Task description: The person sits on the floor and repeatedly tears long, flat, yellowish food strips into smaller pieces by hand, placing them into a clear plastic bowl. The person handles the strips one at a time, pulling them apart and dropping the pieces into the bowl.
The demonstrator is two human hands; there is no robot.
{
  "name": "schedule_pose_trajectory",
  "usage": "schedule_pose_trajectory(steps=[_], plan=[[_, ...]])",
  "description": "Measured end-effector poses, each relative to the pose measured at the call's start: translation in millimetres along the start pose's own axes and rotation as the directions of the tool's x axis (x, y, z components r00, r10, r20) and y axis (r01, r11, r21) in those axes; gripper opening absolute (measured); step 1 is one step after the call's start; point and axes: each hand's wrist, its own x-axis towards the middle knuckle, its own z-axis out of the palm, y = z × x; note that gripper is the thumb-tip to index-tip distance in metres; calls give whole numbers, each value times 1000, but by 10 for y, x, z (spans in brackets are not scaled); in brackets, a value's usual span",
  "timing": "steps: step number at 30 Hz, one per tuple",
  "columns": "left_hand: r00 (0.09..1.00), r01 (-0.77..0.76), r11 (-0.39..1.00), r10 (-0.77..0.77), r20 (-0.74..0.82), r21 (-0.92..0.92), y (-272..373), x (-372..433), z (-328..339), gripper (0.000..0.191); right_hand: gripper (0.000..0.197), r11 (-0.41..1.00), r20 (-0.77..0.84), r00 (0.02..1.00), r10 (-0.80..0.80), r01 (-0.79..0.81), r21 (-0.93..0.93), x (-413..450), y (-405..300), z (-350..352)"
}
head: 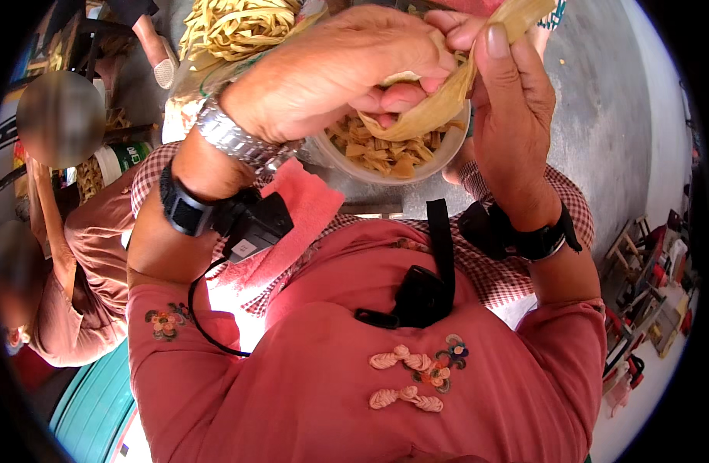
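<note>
My left hand [354,69], with a metal watch at the wrist, curls its fingers around a long, pale yellow strip of fibrous plant material [424,124]. My right hand [513,104] pinches the same strip between thumb and fingers, and its upper end sticks out past the thumb. A pale edge shows between my left fingers; I cannot tell what it belongs to. Directly below both hands is a round white bowl [389,180] with many short cut pieces [383,153] of similar material in it. The hands hide the bowl's far side.
Long yellow strips [239,29] lie heaped in a plastic bag beyond my left forearm. A pink towel [305,199] drapes over my lap. To the left sits another person [94,231] near a tub of pieces [105,165]. Stools and clutter [638,249] line the right wall.
</note>
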Motion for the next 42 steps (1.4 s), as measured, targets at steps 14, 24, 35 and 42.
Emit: schedule_pose_trajectory(steps=[14,24,35,42], plan=[[698,-539,311,685,208,783,170,34,56,16,29,950,-2,955,298,-297,-100,194,-166,-11],[598,-458,114,773,211,881,-24,18,39,22,40,886,17,978,206,-179,-428,41,-134,-30],[864,-501,865,497,-84,-35,41,25,83,14,44,988,-1,990,142,-142,-63,19,-176,113],[635,-615,433,767,89,659,-138,120,44,32,43,941,161,929,334,-338,-5,-28,-146,-151]])
